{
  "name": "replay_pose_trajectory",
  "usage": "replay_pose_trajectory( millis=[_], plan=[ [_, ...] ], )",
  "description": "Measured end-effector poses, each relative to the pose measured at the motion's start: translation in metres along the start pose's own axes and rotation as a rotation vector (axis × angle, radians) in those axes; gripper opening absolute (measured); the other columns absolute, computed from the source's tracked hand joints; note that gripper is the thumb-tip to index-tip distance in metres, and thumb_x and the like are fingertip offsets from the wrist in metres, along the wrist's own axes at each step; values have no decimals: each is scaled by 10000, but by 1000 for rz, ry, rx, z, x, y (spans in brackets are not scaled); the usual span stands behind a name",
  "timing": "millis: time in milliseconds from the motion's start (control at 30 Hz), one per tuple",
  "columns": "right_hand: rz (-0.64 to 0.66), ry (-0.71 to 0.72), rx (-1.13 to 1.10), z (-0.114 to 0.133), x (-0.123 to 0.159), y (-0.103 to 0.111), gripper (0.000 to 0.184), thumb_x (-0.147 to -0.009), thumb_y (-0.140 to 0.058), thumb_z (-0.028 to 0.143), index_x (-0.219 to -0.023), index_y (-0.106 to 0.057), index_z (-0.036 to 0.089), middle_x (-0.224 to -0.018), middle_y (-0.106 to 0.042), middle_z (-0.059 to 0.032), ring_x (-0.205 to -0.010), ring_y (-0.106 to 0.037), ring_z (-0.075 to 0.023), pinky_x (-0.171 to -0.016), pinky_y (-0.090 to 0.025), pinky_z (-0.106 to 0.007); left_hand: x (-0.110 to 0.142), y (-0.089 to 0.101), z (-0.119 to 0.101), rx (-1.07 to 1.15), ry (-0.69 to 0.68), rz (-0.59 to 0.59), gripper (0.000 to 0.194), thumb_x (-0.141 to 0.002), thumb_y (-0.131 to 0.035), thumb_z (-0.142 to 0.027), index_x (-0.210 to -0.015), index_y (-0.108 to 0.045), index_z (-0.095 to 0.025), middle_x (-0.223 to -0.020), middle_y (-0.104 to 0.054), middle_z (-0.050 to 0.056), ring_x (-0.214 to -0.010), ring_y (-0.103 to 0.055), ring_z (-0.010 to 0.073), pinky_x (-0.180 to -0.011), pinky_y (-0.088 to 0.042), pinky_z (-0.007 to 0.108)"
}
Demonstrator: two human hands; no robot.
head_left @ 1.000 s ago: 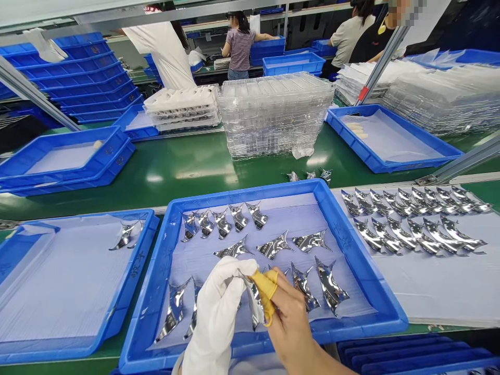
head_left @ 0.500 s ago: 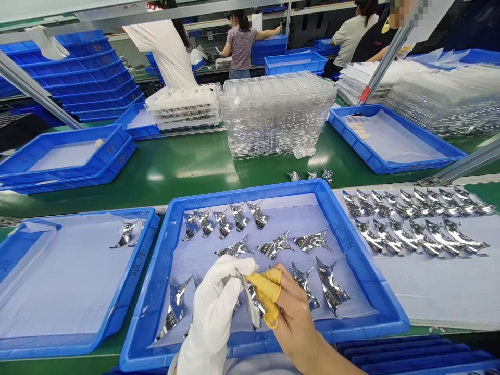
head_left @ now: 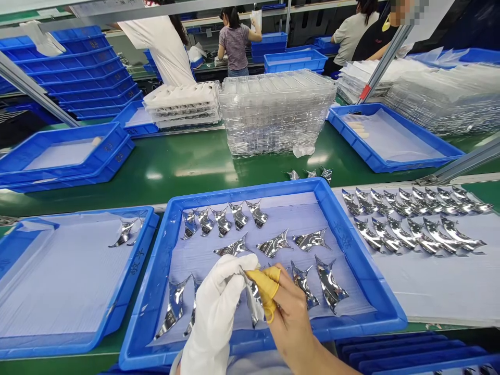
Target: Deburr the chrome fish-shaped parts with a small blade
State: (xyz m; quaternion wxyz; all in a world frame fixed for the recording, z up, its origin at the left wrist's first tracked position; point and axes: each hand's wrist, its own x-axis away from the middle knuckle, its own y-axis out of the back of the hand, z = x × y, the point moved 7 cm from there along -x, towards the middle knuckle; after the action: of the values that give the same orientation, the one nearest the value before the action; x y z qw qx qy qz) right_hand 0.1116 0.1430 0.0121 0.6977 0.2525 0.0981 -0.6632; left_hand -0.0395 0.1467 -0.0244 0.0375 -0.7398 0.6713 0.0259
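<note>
My left hand (head_left: 214, 307) wears a white fabric glove, and my right hand (head_left: 291, 312) is bare with yellow finger cots (head_left: 265, 286) on its fingers. Between them they pinch a mirror-chrome curved piece (head_left: 253, 302), held just above a blue plastic tray (head_left: 363, 271) lined with pale sheet. Several matching chrome pieces (head_left: 275, 244) lie on the sheet in rough rows around my hands. Those nearest, like one (head_left: 331, 285), lie close to my right hand, and part of the bottom row is hidden behind my hands.
A second lined blue tray (head_left: 70, 276) with a chrome piece sits to the left. To the right, a white sheet (head_left: 429, 281) holds rows of chrome pieces. Green conveyor belt (head_left: 187, 166), stacked clear trays (head_left: 277, 112) and blue trays lie beyond; several co-workers stand farther back.
My hands keep hold of the chrome piece in nearly the same place. My right fingers have shifted slightly around it, and the view has tilted a little.
</note>
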Motion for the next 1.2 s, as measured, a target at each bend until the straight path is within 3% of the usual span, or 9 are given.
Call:
replay_pose_trajectory(
  millis=[167, 267, 400, 633, 767, 900, 1067, 1200],
  plan=[
    [56, -105, -145, -5, -4, -2, 405, -1001, -470, 105, -1191, -770, 301, -685, -536, 12, -656, -491, -193, -612, -456, -304, -5, 1, -8, 32, -39, -32, 203, -975, -679, -304, -1123, -818, -309, -1091, -790, 51, -1012, -718, 206, -906, -577, 303],
    [68, -83, -150, -5, -7, -1, 352, -1038, -474, 170, -1163, -775, 303, -689, -563, 14, -638, -480, -185, -636, -459, -318, -7, 2, -9, 34, -38, -30, 195, -968, -687, -312, -1105, -825, -301, -1058, -786, 60, -940, -730, 204, -827, -592, 292],
    [75, -93, -167, -8, -5, 0, 315, -1063, -476, 233, -1131, -779, 285, -691, -564, 1, -631, -499, -187, -574, -454, -297, -5, 5, -13, -13, -69, -49, 196, -978, -673, -289, -1109, -818, -313, -1095, -777, 45, -1023, -714, 192, -893, -574, 272],
    [-10, -66, -164, -19, 8, 4, 187, -1048, -577, 298, -1157, -722, 251, -795, -654, -20, -581, -538, -156, -487, -473, -252, -3, 6, -33, -59, -143, -130, 199, -961, -707, -245, -1126, -805, -296, -1047, -780, 42, -982, -730, 185, -844, -590, 266],
    [6, 97, -32, -8, 4, 5, 125, -1037, -587, 207, -1024, -709, 229, -878, -711, -52, -660, -625, -165, -592, -569, -273, -6, 7, -27, 66, -54, -246, 154, -897, -792, -300, -1047, -815, -270, -990, -812, 37, -875, -762, 183, -788, -622, 266],
    [-7, 174, 84, -1, 2, 6, 199, -1003, -554, 73, -947, -674, 222, -734, -682, -17, -633, -610, -166, -636, -582, -289, -9, 11, -12, 119, 62, -342, 191, -844, -842, -375, -961, -821, -226, -973, -830, 54, -866, -774, 189, -804, -624, 252],
    [-45, 175, 160, 1, 2, 12, 212, -953, -586, 21, -982, -666, 216, -756, -719, -32, -654, -650, -174, -619, -579, -282, -11, 11, -8, 107, 132, -266, 295, -903, -765, -454, -1048, -825, -204, -1086, -820, 101, -1042, -763, 255, -964, -596, 342],
    [-78, 237, 260, 8, 0, 17, 209, -928, -603, 7, -994, -666, 195, -777, -752, -47, -672, -695, -179, -681, -605, -297, -12, 5, -15, 17, 93, -215, 399, -765, -898, -417, -1124, -816, -265, -1195, -798, 62, -1080, -747, 256, -996, -585, 347]
  ],
)
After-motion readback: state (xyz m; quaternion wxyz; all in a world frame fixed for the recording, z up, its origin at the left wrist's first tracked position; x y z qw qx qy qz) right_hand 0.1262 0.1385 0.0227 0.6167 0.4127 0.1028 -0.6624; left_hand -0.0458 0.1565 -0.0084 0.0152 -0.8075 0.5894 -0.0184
